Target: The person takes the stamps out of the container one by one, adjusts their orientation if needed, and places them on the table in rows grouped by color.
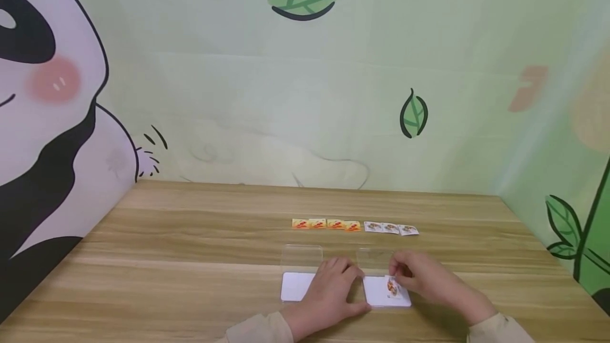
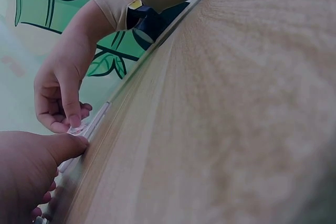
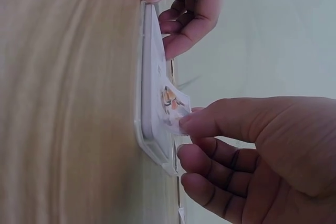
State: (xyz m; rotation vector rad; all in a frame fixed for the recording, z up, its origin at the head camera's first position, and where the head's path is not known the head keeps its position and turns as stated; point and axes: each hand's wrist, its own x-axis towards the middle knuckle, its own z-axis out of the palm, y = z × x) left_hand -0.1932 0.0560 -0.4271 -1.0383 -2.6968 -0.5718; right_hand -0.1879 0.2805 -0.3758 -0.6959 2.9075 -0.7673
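Two flat white cases with clear lids folded back lie side by side on the table. My left hand (image 1: pixel 332 292) holds the left end of the right-hand white case (image 1: pixel 374 292), thumb at its near corner and fingers at its far corner. Between thumb and forefinger, my right hand (image 1: pixel 426 279) pinches a small picture sticker (image 3: pixel 176 106) by its edge. The sticker has an orange-brown picture on white; part of it lies on the case while the pinched edge curls up. The left-hand white case (image 1: pixel 296 286) is partly covered by my left hand.
Behind the cases, a row of several orange-yellow stickers (image 1: pixel 335 224) lies beside three white picture stickers (image 1: pixel 391 227). Clear lids (image 1: pixel 302 258) extend behind the cases. A wood-grain table (image 1: pixel 167 258) meets a printed panda-and-leaf backdrop (image 1: pixel 229 94).
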